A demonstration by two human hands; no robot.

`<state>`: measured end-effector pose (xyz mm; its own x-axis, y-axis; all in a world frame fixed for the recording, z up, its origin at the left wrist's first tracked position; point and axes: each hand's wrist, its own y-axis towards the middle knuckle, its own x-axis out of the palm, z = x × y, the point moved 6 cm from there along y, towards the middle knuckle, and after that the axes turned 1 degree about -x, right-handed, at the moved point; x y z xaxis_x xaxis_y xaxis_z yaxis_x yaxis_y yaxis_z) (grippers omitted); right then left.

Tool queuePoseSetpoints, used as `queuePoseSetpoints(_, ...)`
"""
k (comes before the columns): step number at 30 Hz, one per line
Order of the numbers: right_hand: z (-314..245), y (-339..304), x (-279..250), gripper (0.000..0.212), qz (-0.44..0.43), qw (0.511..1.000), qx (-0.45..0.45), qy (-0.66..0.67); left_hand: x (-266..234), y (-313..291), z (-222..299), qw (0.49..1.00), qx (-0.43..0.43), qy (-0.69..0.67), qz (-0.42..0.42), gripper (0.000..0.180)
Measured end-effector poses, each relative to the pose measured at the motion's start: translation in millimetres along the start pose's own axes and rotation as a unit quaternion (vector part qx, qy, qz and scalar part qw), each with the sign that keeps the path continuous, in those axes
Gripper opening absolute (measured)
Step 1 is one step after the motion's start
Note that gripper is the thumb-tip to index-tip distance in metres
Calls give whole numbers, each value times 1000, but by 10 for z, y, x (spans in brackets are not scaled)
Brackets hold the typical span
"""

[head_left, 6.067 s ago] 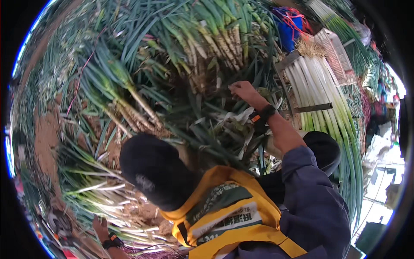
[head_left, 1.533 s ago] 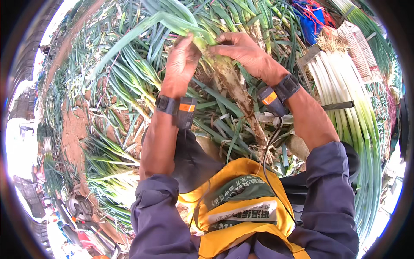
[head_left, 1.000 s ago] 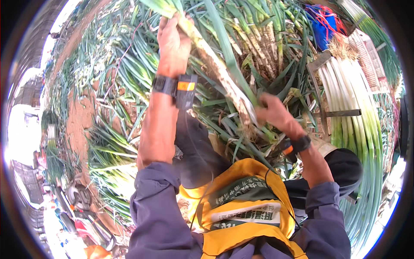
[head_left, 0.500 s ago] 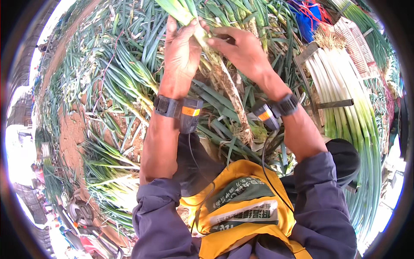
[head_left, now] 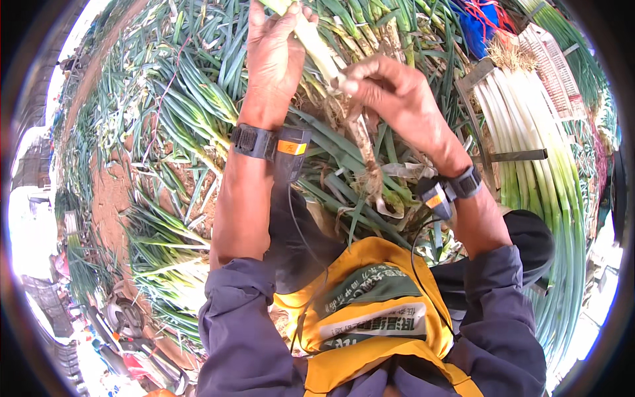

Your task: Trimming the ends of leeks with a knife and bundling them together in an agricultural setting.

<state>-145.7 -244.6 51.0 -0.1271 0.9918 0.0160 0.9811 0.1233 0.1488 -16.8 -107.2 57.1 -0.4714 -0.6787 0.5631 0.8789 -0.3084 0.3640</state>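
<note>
My left hand (head_left: 274, 69) is closed around the upper part of a long green onion (head_left: 316, 47), near the top of the view. The stalk slants down to the right, and its upper stretch shows clean and white. Lower down, the thumb and fingers of my right hand (head_left: 400, 102) pinch its loosened outer skin at the stalk's side. Below this grip the lower part is brown with soil, and stringy roots (head_left: 372, 178) hang at its end. My right fingertips partly hide where skin and stalk meet.
A rack with a metal bar (head_left: 516, 157) holds a bundle of clean white green onions (head_left: 529, 116) on the right. Behind it are a pale plastic crate (head_left: 549, 66) and a blue bag (head_left: 477, 30). Unpeeled green onions (head_left: 192, 112) and loose leaves cover the ground at left.
My right hand has moved down and right along the stalk, drawing the soiled outer skin with it. More clean white stalk shows, and my left hand has risen slightly.
</note>
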Motion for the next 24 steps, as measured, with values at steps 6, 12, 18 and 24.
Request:
queuePoseSetpoints(6, 466, -205, 17, 15, -13, 995, 82, -62, -158, 38, 218, 995, 90, 21, 35, 60)
queuePoseSetpoints(12, 2622, -2264, -264, 22, -294, 858, 108, -407, -219, 195, 241, 988, 142, 26, 51, 65)
queuePoseSetpoints(18, 1166, -921, -363, 22, -89, 933, 141, -318, -511, 10, 444, 980, 125, 76, 137, 51)
queuePoseSetpoints(24, 511, -160, -274, 27, 77, 954, -92, -275, -933, 176, 355, 982, 102, -50, 149, 24)
